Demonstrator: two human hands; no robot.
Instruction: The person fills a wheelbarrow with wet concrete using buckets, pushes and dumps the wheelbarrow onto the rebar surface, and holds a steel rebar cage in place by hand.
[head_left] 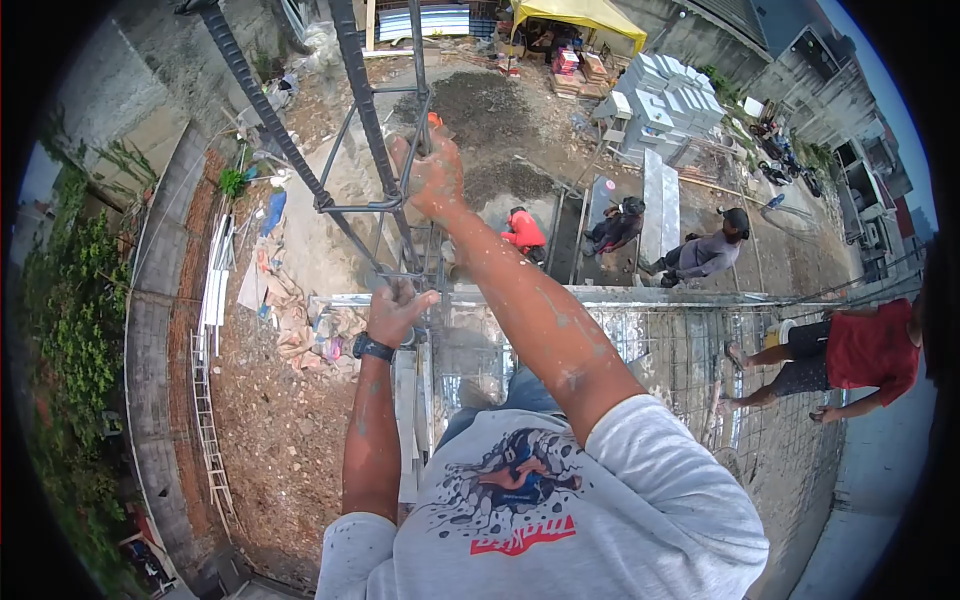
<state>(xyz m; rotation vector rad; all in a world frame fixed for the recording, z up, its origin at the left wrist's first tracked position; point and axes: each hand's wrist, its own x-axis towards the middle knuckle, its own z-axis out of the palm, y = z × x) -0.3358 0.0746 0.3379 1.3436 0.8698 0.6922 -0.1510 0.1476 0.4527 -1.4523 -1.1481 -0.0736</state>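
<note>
steel cage (360,208): ribbed bars (368,100); right hand (432,178) clasping

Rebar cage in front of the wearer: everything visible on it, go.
The rebar cage is an open frame of dark, ribbed bars that look like steel, at least three running lengthwise, joined by thinner bent crosspieces forming angular loops. It looks roughly upright, though the wide lens bends its lines. It stands directly ahead of the wearer, its top running up to the picture's upper edge. The right hand grips it higher up; the left hand is at its lower part, exact contact unclear. Its base is hard to make out.
</note>
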